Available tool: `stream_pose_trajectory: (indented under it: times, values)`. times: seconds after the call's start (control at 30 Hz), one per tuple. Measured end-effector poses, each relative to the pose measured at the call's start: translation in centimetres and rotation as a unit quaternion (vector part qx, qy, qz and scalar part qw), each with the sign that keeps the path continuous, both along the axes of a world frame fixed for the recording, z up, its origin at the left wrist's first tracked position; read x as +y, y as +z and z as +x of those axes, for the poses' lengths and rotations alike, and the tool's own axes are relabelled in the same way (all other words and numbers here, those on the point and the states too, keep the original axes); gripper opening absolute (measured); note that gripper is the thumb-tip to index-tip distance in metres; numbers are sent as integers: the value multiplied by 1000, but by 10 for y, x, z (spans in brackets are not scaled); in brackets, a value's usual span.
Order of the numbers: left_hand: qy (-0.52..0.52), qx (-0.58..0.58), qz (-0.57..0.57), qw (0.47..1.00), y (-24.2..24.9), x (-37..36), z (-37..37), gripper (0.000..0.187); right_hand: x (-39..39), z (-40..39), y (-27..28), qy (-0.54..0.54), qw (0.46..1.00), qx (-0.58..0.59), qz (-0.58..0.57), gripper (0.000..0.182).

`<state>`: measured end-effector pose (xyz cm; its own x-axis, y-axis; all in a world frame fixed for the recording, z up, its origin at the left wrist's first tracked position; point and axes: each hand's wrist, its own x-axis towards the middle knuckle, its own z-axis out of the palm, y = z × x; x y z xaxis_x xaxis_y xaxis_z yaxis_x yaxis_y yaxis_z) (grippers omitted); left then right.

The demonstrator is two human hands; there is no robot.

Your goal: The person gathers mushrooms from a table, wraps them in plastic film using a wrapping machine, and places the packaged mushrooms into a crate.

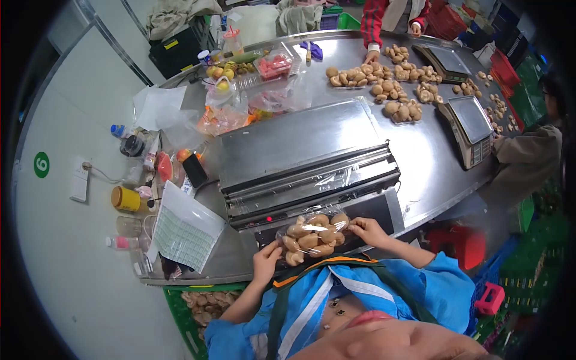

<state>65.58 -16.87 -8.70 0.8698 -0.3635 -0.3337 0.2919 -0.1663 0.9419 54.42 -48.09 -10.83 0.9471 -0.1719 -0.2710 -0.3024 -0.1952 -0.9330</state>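
A pack of brown mushrooms (313,236) under shiny clear film lies at the near edge of the wrapping machine (300,135), close to my body. My left hand (267,259) is closed on the pack's left side, with fingertips at the film. At the right end, my right hand (368,231) pinches the film or the pack's edge, thumb against fingers. Whether a tray sits under the mushrooms cannot be seen. Just beyond the pack are the machine's dark rollers and a small red light (269,219).
Grouped mushrooms (403,111) and two scales (471,129) stand at the right, where two other people work. Fruit (276,65), bags, bottles and a paper sheet (189,231) crowd the left. A green crate (180,312) of mushrooms is below the table's edge.
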Motion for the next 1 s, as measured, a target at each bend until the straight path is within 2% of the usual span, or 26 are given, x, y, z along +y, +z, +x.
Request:
stream_pose_trajectory:
  times: [0.03, 0.07, 0.13, 0.17, 0.2, 0.27, 0.3, 0.33, 0.37, 0.4, 0.43, 0.47, 0.5, 0.53, 0.57, 0.6, 0.63, 0.73, 0.83, 0.9, 0.93, 0.97, 1.0]
  values:
    - [-16, -188, 57, 980, -3, 6, -7, 16, 7, -9, 6, -34, 999, -1, -37, 17]
    - [-21, -185, 59, 981, -7, 9, -8, 16, 17, -15, 11, -69, 995, -4, -72, 16]
    - [-54, -62, 95, 992, -9, 14, -12, 18, 27, -18, 25, -95, 982, -3, -160, 15]
    - [8, -13, 47, 999, -8, 11, -11, 25, 27, -19, 22, -143, 989, 43, -20, 17]
    - [28, 118, -86, 989, -6, 18, -8, 32, 21, -21, 24, -178, 977, 95, 64, 23]
    - [-32, 233, -160, 959, -11, 46, -22, 31, 2, -44, 37, -178, 945, 126, 243, 29]
    - [-64, 260, -70, 961, -12, 54, -34, 32, 4, -58, 47, -159, 945, 179, 224, 32]
    - [-94, 284, 24, 954, -14, 65, -50, 32, 7, -77, 35, -142, 928, 230, 258, 31]
    - [-117, 275, 47, 953, -53, 78, -66, 31, 12, -95, 2, -116, 907, 265, 307, 31]
    - [-121, 281, -31, 952, -120, 87, -81, 29, 16, -103, -24, -91, 882, 297, 353, 30]
    - [-123, 241, -57, 961, -141, 74, -88, 28, 36, -89, -22, -143, 875, 319, 337, 27]
    - [-133, 200, -67, 968, -135, 48, -89, 28, 66, -68, -16, -194, 862, 343, 320, 26]
    - [-145, 178, -83, 970, -128, 28, -94, 27, 76, -54, -9, -92, 824, 275, 486, 28]
    - [-156, 165, -108, 968, -122, 6, -98, 27, 88, -44, -1, -91, 827, 273, 483, 28]
    - [-172, 173, -144, 959, -113, -8, -102, 27, 96, -30, 12, 46, 908, 155, 387, 31]
    - [-193, 191, -184, 945, -102, -18, -105, 27, 101, -19, 28, 184, 944, 30, 272, 34]
    - [-214, 213, -219, 928, -91, -22, -109, 27, 105, -19, 37, 254, 944, -29, 208, 35]
    - [-282, 273, -295, 871, -61, -26, -119, 28, 106, -40, 45, 317, 931, 24, 182, 38]
    - [-303, 288, -347, 840, -46, -43, -143, 31, 70, -39, 57, 319, 928, 107, 163, 42]
    - [-267, 273, -386, 840, -42, -66, -165, 34, 32, -15, 85, 271, 917, 169, 238, 45]
    - [-239, 256, -408, 844, -41, -78, -171, 35, 25, -16, 99, 281, 901, 132, 301, 61]
    - [-209, 236, -430, 846, -38, -86, -175, 37, 39, -14, 133, 450, 892, 27, 30, 75]
    - [-167, 217, -444, 853, -35, -89, -181, 38, 62, -21, 139, 508, 825, -130, -211, 77]
